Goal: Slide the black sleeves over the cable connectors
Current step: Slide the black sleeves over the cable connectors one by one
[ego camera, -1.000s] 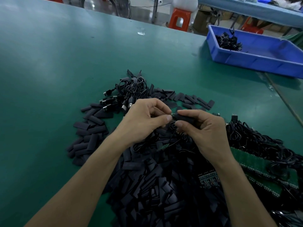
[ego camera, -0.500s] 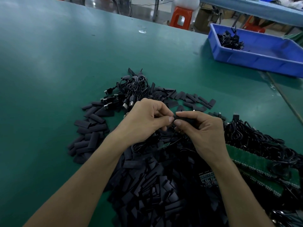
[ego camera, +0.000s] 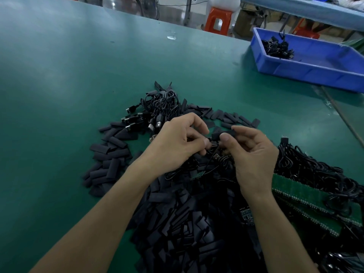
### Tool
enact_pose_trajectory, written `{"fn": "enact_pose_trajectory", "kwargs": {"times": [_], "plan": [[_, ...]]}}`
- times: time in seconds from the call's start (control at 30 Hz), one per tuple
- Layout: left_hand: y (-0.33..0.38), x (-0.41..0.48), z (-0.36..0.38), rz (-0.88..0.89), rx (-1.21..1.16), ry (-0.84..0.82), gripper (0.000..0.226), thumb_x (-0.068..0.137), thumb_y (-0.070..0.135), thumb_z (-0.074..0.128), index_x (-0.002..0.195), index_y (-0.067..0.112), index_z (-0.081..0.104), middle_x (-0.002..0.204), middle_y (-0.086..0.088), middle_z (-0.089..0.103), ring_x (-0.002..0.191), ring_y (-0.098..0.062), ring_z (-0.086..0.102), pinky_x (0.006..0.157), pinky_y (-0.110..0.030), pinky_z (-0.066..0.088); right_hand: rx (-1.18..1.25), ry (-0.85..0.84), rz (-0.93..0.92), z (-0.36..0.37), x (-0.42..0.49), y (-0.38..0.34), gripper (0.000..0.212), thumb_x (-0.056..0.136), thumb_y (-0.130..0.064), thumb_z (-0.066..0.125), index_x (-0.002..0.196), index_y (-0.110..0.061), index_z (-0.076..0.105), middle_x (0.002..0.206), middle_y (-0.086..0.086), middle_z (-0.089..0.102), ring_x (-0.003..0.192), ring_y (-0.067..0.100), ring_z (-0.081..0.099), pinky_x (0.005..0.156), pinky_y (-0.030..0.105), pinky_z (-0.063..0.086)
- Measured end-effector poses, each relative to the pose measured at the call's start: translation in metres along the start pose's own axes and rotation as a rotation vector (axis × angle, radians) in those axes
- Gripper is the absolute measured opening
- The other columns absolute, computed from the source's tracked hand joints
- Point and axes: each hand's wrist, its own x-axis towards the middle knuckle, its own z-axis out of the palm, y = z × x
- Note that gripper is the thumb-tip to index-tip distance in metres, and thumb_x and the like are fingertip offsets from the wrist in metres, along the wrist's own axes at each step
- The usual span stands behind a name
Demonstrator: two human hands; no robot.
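Over the table (ego camera: 78, 95), the right hand (ego camera: 254, 154) pinches a black sleeve (ego camera: 226, 133) against a cable end (ego camera: 212, 142) pinched by the left hand (ego camera: 177, 144), seemingly only partly on, while the near sleeve pile (ego camera: 187, 223) and the cable heap (ego camera: 315, 170) at right suggest much is left.

I am finding no legible text, label, brand, number or sign anywhere in this view. The small dark circuit board (ego camera: 245, 214) lying among the black parts is showing tiny pale marks, but they are too fine to read as characters.
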Motion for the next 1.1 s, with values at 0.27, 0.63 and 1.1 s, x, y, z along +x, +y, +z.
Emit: {"fn": "enact_pose_trajectory", "kwargs": {"times": [0.27,0.63,1.1], "plan": [[-0.001,-0.002,0.008,0.066,0.113,0.069,0.018,0.093,0.015,0.068,0.087,0.028,0.057,0.073,0.014,0.074,0.07,-0.004,0.071,0.071,-0.031,0.057,-0.003,0.093,-0.025,0.013,-0.008,0.004,0.03,0.084,-0.014,0.079,0.107,-0.032,0.071,0.096,-0.007,0.078,0.093,0.014,0.074,0.085,0.027,0.059],[-0.003,-0.002,0.011,0.039,0.067,0.109,0.031,0.091,0.013,0.069,0.081,0.03,0.045,0.076,0.0,0.074,0.073,-0.015,0.072,0.071,-0.053,0.057,-0.084,0.047,-0.037,0.016,-0.006,-0.003,0.031,0.086,-0.016,0.079,0.11,-0.034,0.071,0.084,-0.006,0.075,0.081,0.008,0.072,0.076,0.025,0.058],[-0.004,-0.002,0.007,0.032,0.046,0.098,0.035,0.09,0.01,0.069,0.078,0.035,0.047,0.075,0.0,0.075,0.073,-0.017,0.073,0.072,-0.053,0.059,-0.046,-0.011,-0.047,0.018,-0.008,-0.005,0.031,0.089,-0.012,0.075,0.105,-0.038,0.072,0.084,-0.006,0.076,0.079,0.01,0.074,0.074,0.02,0.057]]}}
